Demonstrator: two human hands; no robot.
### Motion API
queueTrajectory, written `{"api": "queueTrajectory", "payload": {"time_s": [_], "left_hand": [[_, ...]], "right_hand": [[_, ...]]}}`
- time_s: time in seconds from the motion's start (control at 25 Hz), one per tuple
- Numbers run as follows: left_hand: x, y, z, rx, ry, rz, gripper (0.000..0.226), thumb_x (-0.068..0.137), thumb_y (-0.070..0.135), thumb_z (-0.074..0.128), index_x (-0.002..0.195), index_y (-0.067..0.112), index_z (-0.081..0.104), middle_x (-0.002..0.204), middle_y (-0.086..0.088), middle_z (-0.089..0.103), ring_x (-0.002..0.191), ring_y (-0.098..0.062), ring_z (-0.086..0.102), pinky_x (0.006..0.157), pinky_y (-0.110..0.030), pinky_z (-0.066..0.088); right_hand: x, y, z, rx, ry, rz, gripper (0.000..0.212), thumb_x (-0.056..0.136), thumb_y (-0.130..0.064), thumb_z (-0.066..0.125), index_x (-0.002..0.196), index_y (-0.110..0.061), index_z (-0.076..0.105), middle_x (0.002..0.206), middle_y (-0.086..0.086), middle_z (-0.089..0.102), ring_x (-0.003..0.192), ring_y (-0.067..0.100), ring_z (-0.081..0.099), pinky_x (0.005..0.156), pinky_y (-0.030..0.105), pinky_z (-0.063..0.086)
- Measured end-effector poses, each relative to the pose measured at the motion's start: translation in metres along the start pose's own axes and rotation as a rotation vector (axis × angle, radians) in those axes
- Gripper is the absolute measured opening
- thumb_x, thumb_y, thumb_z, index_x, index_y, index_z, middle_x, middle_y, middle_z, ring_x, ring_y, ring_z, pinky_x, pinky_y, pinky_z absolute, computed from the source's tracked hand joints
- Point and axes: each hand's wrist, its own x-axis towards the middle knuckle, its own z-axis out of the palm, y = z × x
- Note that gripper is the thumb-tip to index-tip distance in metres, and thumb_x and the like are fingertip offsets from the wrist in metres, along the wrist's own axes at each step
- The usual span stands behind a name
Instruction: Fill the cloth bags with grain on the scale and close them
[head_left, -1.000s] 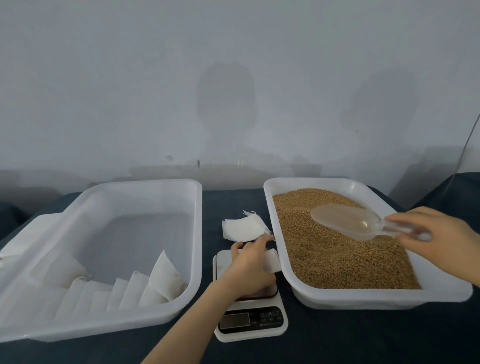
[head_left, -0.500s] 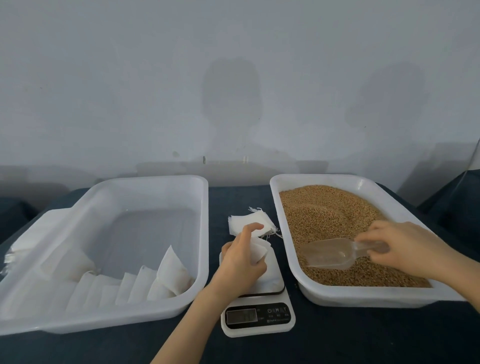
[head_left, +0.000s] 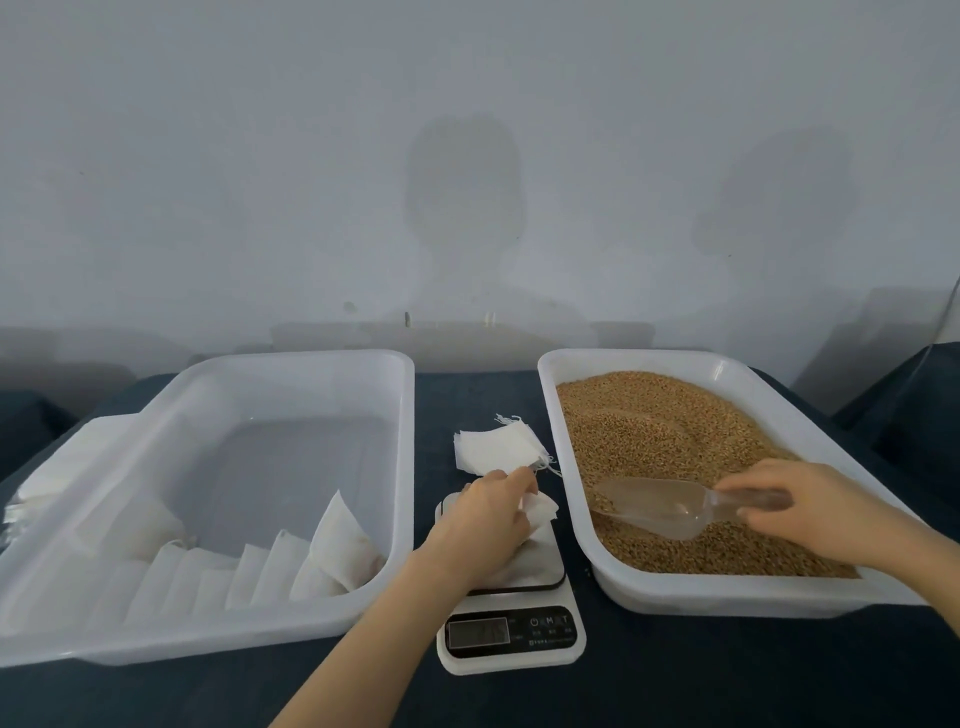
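Note:
A small white scale (head_left: 511, 636) stands between two white tubs. On its platform lies a white cloth bag (head_left: 537, 540), and my left hand (head_left: 485, 519) grips the bag's top edge. The right tub (head_left: 675, 595) is full of brown grain (head_left: 649, 431). My right hand (head_left: 815, 504) holds the handle of a clear plastic scoop (head_left: 654, 506), whose bowl lies low on the grain near the tub's left side. A pile of flat empty bags (head_left: 493, 449) lies behind the scale.
The left tub (head_left: 291, 626) holds a row of filled white bags (head_left: 332, 556) along its front wall. More white bags (head_left: 52, 467) lie outside its left side. A grey wall stands behind the dark blue tabletop (head_left: 675, 675).
My right hand brought the scoop from above the grain down into it, toward the tub's left side. My left hand lifted the bag's mouth on the scale.

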Motion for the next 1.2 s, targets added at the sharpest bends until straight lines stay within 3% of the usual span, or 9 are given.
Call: {"api": "queueTrajectory", "payload": {"time_s": [0.2,0.32,0.48,0.6,0.72,0.88,0.96,1.08,1.2], "left_hand": [[0.002,-0.002,-0.028,0.082,-0.078,-0.005,0.027,0.090,0.026,0.065,0.113,0.013,0.057,0.109,-0.004,0.060,0.094,-0.020,0.057,0.078,-0.027,0.046],[0.007,-0.013,-0.045,0.077,-0.166,-0.020,0.038,0.080,0.034,0.076,0.109,0.014,0.064,0.091,0.005,0.058,0.079,-0.007,0.050,0.070,-0.021,0.040],[0.010,-0.024,-0.050,0.005,-0.136,-0.027,0.042,0.084,0.050,0.065,0.085,0.008,0.069,0.072,0.002,0.057,0.057,-0.008,0.044,0.053,-0.011,0.036],[0.007,-0.025,-0.051,-0.051,0.028,-0.015,0.046,0.095,0.042,0.053,0.078,0.001,0.065,0.071,-0.005,0.060,0.062,-0.015,0.050,0.059,-0.014,0.039],[0.004,-0.028,-0.048,-0.059,0.173,0.011,0.037,0.093,0.030,0.059,0.077,-0.001,0.067,0.076,-0.011,0.064,0.072,-0.021,0.059,0.070,-0.025,0.048],[0.003,-0.031,-0.043,-0.244,0.175,-0.100,0.012,0.087,0.020,0.065,0.086,0.020,0.077,0.076,0.018,0.067,0.069,0.008,0.060,0.062,-0.003,0.045],[0.005,-0.033,-0.039,-0.379,0.166,-0.146,0.014,0.085,0.016,0.065,0.088,0.025,0.076,0.078,0.018,0.069,0.069,0.007,0.063,0.064,-0.004,0.048],[0.006,-0.037,-0.035,-0.589,0.180,-0.229,0.015,0.084,0.015,0.067,0.088,0.029,0.068,0.077,0.008,0.072,0.065,-0.003,0.068,0.068,-0.021,0.058],[0.008,-0.042,-0.032,-0.699,0.229,-0.269,0.019,0.081,0.017,0.072,0.095,0.026,0.063,0.074,0.007,0.073,0.066,-0.006,0.069,0.060,-0.016,0.054]], "right_hand": [[-0.004,0.013,-0.006,0.032,0.063,0.031,0.036,0.083,-0.022,0.068,0.106,-0.047,0.058,0.099,-0.017,0.060,0.090,0.004,0.057,0.070,0.020,0.043],[-0.008,0.015,-0.010,0.038,0.089,0.035,0.037,0.082,-0.021,0.069,0.104,-0.049,0.058,0.098,-0.018,0.061,0.090,0.002,0.057,0.067,0.016,0.041],[-0.013,0.013,-0.014,0.074,0.129,0.029,0.040,0.081,-0.018,0.069,0.100,-0.052,0.059,0.098,-0.022,0.062,0.091,0.002,0.058,0.067,0.017,0.042],[-0.015,0.012,-0.014,0.078,0.136,0.032,0.040,0.081,-0.017,0.069,0.104,-0.048,0.061,0.098,-0.020,0.063,0.090,0.003,0.060,0.067,0.019,0.044],[-0.019,0.008,-0.018,0.086,0.141,0.029,0.040,0.081,-0.016,0.069,0.102,-0.049,0.061,0.094,-0.020,0.065,0.089,-0.002,0.059,0.066,0.020,0.044],[-0.020,-0.004,-0.022,0.081,0.147,0.004,0.039,0.081,-0.018,0.069,0.103,-0.049,0.061,0.093,-0.027,0.063,0.089,-0.006,0.057,0.068,0.017,0.043],[-0.018,-0.019,-0.026,0.074,0.143,-0.030,0.038,0.081,-0.020,0.069,0.102,-0.050,0.061,0.092,-0.029,0.062,0.089,-0.009,0.056,0.068,0.016,0.042],[-0.011,-0.050,-0.035,0.022,0.114,-0.106,0.037,0.081,-0.023,0.069,0.101,-0.052,0.058,0.095,-0.024,0.062,0.089,-0.003,0.059,0.067,0.016,0.045],[-0.003,-0.078,-0.047,-0.032,0.090,-0.159,0.036,0.082,-0.026,0.067,0.104,-0.052,0.056,0.101,-0.021,0.061,0.087,0.010,0.064,0.074,0.031,0.056]]}}
